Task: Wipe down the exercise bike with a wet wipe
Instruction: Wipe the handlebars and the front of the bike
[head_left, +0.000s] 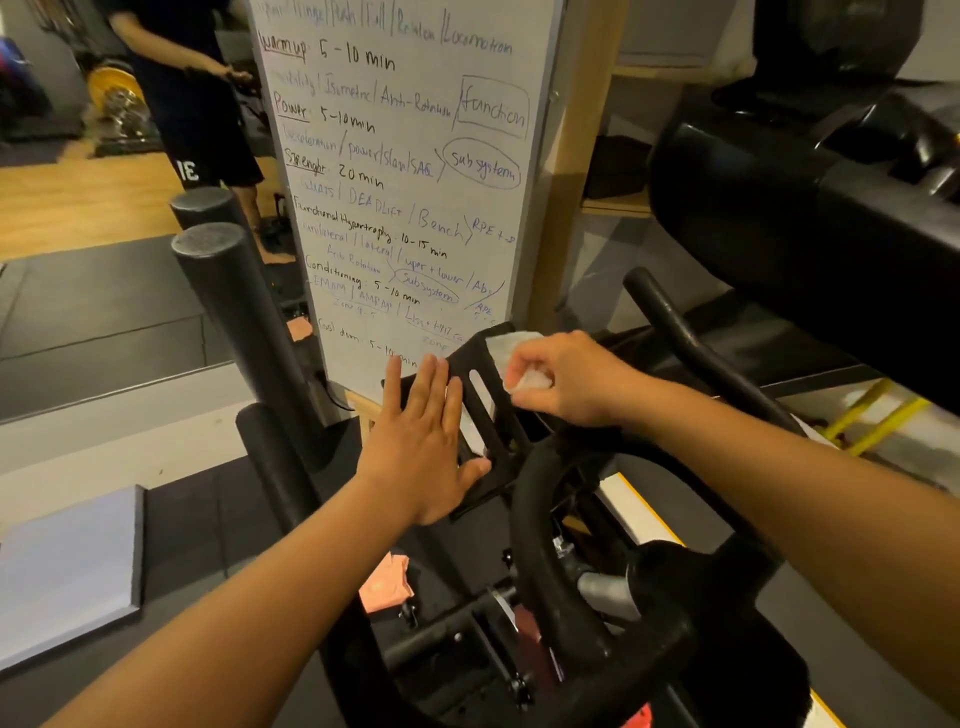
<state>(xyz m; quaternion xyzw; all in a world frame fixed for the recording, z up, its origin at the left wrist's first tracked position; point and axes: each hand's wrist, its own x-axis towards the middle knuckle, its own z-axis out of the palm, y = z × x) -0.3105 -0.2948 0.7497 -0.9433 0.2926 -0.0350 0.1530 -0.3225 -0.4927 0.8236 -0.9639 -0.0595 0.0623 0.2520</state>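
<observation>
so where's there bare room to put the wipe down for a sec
The dark floor mat left of the upright black posts is bare, and so is the grey board at lower left. It is crowded around the slotted bracket, under the left hand and the right hand holding the wet wipe.

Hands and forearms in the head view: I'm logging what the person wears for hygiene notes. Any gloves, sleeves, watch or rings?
Nothing worn shows. The left hand and right hand are both bare, with no gloves, and no rings can be made out. Both forearms are uncovered to the frame's edge: no sleeves, watch or wristband in view.
</observation>
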